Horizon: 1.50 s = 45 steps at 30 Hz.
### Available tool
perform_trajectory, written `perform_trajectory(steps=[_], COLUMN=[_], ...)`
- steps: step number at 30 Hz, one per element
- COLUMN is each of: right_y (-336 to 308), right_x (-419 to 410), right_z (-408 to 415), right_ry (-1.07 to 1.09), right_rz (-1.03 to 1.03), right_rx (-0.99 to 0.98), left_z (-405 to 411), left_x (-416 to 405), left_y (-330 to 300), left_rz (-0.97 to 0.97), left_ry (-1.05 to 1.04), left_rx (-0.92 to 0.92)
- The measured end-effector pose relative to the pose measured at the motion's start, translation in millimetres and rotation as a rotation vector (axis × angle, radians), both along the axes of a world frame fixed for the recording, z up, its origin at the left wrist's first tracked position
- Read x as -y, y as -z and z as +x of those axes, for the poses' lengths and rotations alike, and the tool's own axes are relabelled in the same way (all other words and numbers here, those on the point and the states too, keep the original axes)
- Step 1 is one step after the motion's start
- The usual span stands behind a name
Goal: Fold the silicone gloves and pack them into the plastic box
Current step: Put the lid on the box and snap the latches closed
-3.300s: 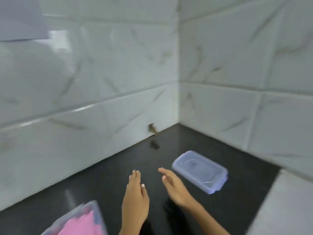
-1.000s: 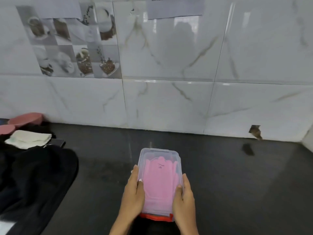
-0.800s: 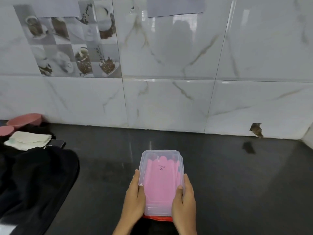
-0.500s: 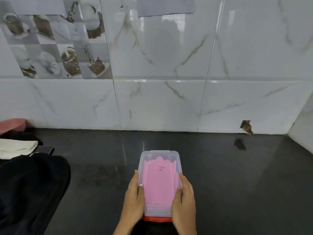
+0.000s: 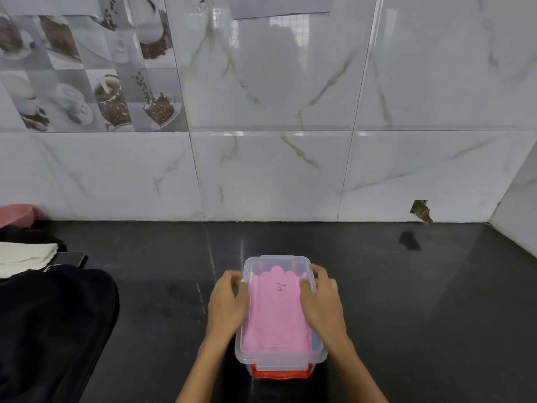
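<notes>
**Hands on the box lid**

Sat low in the middle of the frame, on the black counter [image 5: 406,301]: plastic box [image 5: 279,357], clear, lid on. Showed pink through the lid: silicone gloves [image 5: 276,315], folded flat inside, with a small dark mark near the top. Peeked out red at the box's near end, under the clear edge.

Lay along the box's left side: left hand [image 5: 228,305], fingers curled over the far left corner of the lid. Lay along the right side: right hand [image 5: 321,305], fingers curled over the far right corner, thumb on top of the lid. Gripped the box from both sides.

Rested at the left edge of the frame: black cloth [image 5: 52,330], white towel [image 5: 26,255], pink dish [image 5: 14,215]. Stood behind all of it: white marble wall tiles [image 5: 276,170], with coffee pictures at upper left.
</notes>
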State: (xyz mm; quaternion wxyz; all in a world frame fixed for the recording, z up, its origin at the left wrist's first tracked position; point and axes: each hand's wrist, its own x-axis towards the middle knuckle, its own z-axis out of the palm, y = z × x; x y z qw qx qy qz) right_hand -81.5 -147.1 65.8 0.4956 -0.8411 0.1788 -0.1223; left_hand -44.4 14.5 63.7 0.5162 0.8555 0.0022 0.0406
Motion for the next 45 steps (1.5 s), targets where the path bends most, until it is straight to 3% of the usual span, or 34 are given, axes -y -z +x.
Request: perform_trajectory(steps=[4, 11, 19, 27, 29, 32, 34, 37, 41, 45], right_y=[-4, 3, 13, 14, 6, -10, -12, -1, 9, 13], right_x=[10, 22, 25, 26, 23, 10, -8, -53, -91, -81], right_z=[47, 76, 83, 78, 73, 50, 22, -28, -61, -62], right_ry=[-0.079, -0.157, -0.154, -0.093, -0.039, 0.125, 0.158, 0.013, -0.012, -0.014], right_rz=[-0.09, -0.154, -0.128, -0.143, -0.25, -0.578, -0.638, -0.619, -0.756, -0.796], right_rx=[-0.108, -0.176, -0.143, -0.164, -0.166, -0.083, -0.056, -0.118, -0.147, -0.042], left_z=[45, 73, 76, 73, 69, 62, 57, 57, 61, 57], left_x=[16, 29, 28, 29, 29, 28, 28, 36, 54, 58], left_y=[-5, 4, 8, 14, 11, 6, 1, -4, 2, 12], left_rz=[0.188, 0.317, 0.304, 0.243, 0.214, 0.227, 0.227, 0.338, 0.618, 0.785], left_ry=[0.057, 0.129, 0.166, 0.063, 0.009, -0.08, -0.02, 0.244, 0.503, 0.485], left_rx=[-0.019, -0.107, -0.151, -0.149, -0.141, 0.078, 0.272, 0.419, 0.297, 0.237])
